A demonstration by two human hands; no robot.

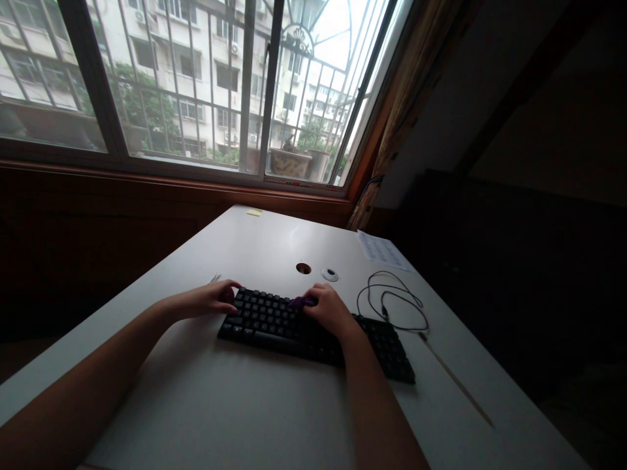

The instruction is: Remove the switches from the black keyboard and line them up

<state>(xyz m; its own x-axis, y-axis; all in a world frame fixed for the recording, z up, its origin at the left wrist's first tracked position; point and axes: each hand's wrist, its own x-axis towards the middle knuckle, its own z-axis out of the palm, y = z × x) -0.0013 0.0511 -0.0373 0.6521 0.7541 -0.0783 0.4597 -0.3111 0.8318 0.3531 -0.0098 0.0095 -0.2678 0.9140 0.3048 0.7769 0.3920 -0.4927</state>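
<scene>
Keyboard: the black keyboard (269,321) lies flat on the white tabletop (235,411), between its left and right edges and slightly skewed to the far edge.
Left hand: the left hand (210,301) is at the keyboard's left end, thumb and fingers parted – likely steadying it against sliding; I cannot tell how firmly it grips. Something dark red shows between the fingers, too dim to name.
Right hand: the right hand (327,310) is closed on a purple cloth (300,303), bunched against the keys, presumably so a small wad can be pressed down.
Cable: the black cable (385,313) lies loosely looped near the tabletop's right edge, perhaps pushed back from the keys.
Stick: a thin stick (457,380) runs along the right edge, probably within the right hand's reach.
Paper: the printed paper (385,250) lies at the far right corner; its rows cannot be read.
Note: a yellow slip (254,212), by the far left corner, shows no readable writing.
Lettering: keycap marks are faint; 0 brands legible.
</scene>
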